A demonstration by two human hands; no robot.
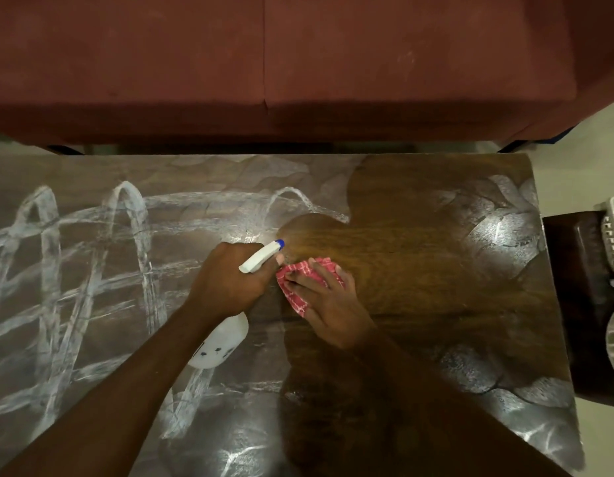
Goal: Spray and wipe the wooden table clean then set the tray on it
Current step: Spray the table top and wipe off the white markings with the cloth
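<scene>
Our right hand (327,297) pressed its spread, straight fingers (318,271) flat on the red checked cloth (298,287) to rub the wooden table (419,263); our left hand (229,280), just beside the cloth, curled round the spray bottle (260,260), nozzle aimed ahead for spraying. Left of the fingers, white streaks (126,235) awaited wiping, the bottle hand standing in that path. What we took for the tray (613,232) sat far right, off the table.

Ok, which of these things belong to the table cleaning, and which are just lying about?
Job: spray bottle in the left hand; red cloth under the right hand; wooden table; white slotted plastic piece, possibly the tray.
Lying about: maroon sofa; dark stool.
</scene>
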